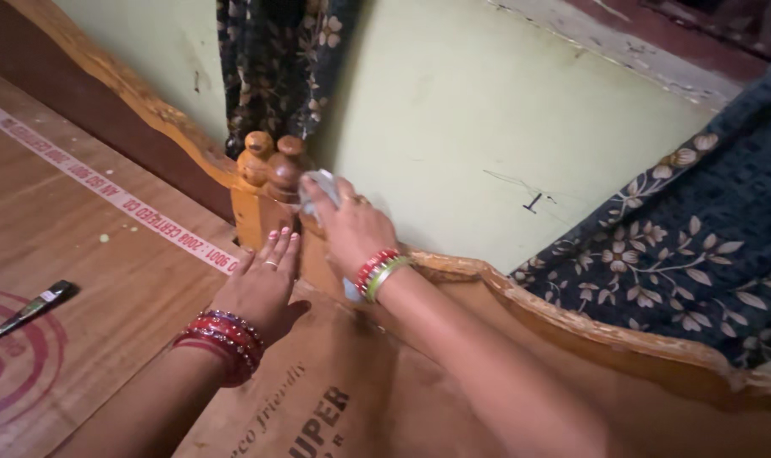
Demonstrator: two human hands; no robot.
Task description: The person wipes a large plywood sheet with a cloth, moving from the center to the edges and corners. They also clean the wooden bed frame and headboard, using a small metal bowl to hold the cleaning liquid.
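My right hand presses a pale blue-grey cloth against the carved wooden corner post of a bed frame, just below its two round knobs. A bit of the same cloth shows under my wrist. Red, white and green bangles circle that wrist. My left hand lies flat, fingers together, on the brown plywood board beside the post's base. It holds nothing and wears a ring and red bangles.
A thin dark brush-like tool lies on the board at the far left. A dark floral curtain hangs behind the post. Dark blue floral fabric drapes over the carved wooden rail at right. A pale green wall stands behind.
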